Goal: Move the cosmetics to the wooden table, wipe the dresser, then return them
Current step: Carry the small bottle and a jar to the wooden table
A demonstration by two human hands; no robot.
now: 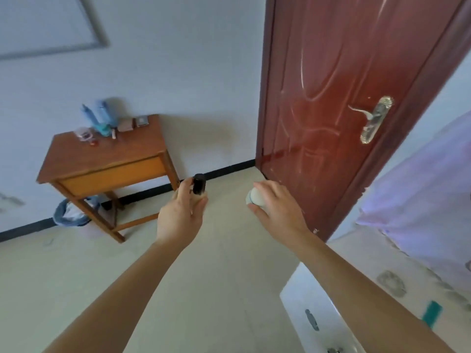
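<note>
Two hands at mid-frame, head view. The left hand (182, 215) has its fingers and thumb wrapped round a black-capped bottle (199, 184), cap uppermost. The right hand (276, 210) has its fingers curled over a pale round jar (253, 197). Both items are held in the air over the floor, well apart from the wooden table (122, 154) at centre left.

Against the wall at the table's far edge are blue bottles (99, 115), small boxes (126, 124) and a pink jar (82, 135); any labels are too blurred to read. A waste bin (68, 215) sits under the table.

A red-brown door (331, 98) with a metal lever handle (374, 119) fills the upper right. A white cabinet (313, 301) corner shows at lower right, partly behind the right forearm. Lilac cloth (420, 187) hangs at the right edge.
</note>
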